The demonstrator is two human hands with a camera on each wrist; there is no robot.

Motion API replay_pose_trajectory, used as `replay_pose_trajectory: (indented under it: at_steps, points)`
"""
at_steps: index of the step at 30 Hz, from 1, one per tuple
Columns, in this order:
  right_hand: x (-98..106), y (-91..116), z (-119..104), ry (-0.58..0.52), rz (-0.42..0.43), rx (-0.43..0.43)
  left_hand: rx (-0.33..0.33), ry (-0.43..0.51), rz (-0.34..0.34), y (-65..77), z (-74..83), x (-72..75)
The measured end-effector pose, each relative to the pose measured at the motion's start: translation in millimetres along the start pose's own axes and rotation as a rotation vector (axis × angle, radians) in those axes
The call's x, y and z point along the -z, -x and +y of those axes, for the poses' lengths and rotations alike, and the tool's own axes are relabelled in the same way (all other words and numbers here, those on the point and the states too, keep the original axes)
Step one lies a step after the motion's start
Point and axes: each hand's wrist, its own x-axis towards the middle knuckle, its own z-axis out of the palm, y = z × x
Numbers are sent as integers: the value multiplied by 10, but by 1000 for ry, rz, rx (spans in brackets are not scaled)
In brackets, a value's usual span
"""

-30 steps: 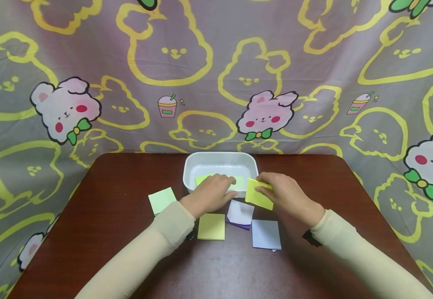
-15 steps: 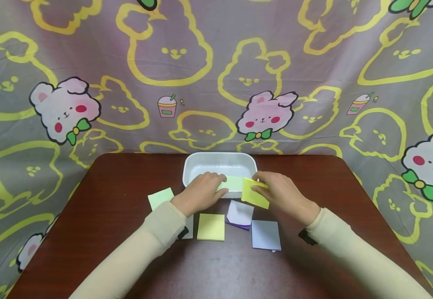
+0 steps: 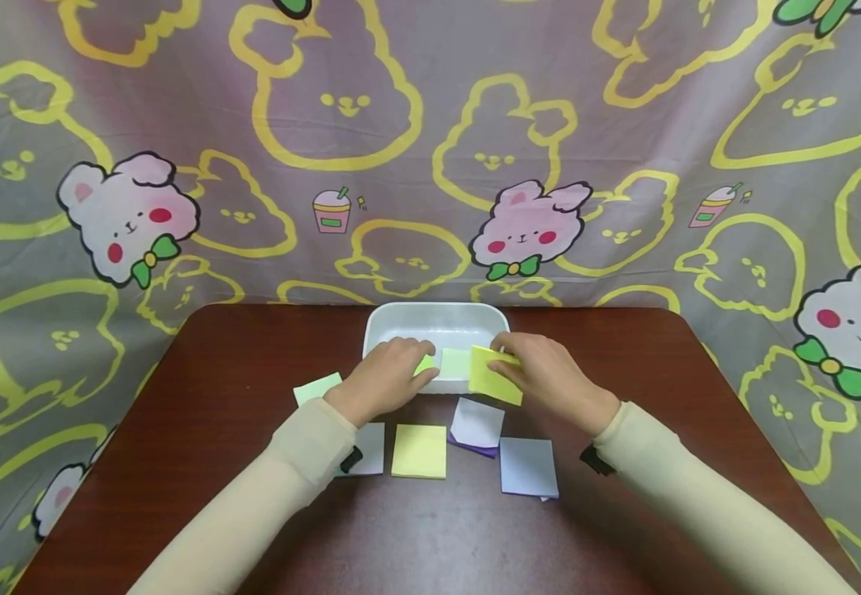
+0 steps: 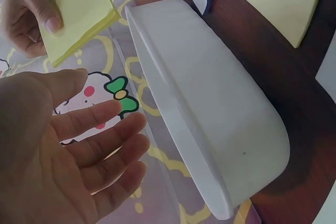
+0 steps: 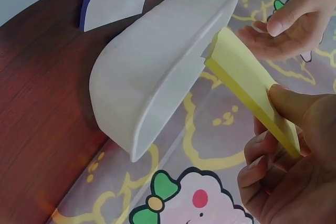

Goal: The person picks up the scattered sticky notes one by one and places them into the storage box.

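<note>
My right hand (image 3: 553,376) pinches a bright yellow sticky note pad (image 3: 492,376) between thumb and fingers, tilted at the right front rim of the white plastic bin (image 3: 445,386). In the right wrist view, the yellow pad (image 5: 252,85) shows its thick edge, and its far end overlaps the rim. My left hand (image 3: 386,376) hovers over the bin's left front side. Its fingers are loosely spread with nothing between them, as the left hand (image 4: 89,140) shows in the left wrist view. Inside the bin lie a pale green pad (image 3: 455,364) and a yellow-green one (image 3: 425,364), partly hidden.
In front of the bin on the dark wooden table (image 3: 445,537) lie a pale yellow pad (image 3: 419,452), a white pad (image 3: 478,424) with purple beneath, a blue-grey pad (image 3: 529,467) and a grey pad (image 3: 371,450). A light green pad (image 3: 316,388) sits left. A patterned curtain (image 3: 416,182) hangs behind.
My right hand has carried the yellow pad leftward and slightly up, over the bin's front rim. My left hand has shifted left, uncovering the grey pad and more of the pale green pad inside.
</note>
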Motion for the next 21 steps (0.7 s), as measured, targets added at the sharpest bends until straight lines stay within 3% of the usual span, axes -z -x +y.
replay_pose_trajectory:
  at_steps: [9, 21]
  points:
    - [7, -110, -9, -16, -5, -41, 1, 6, 23, 29, -96, 44]
    - [-29, -295, -95, -22, 23, 3, 40, 8, 11, 38, -170, 92]
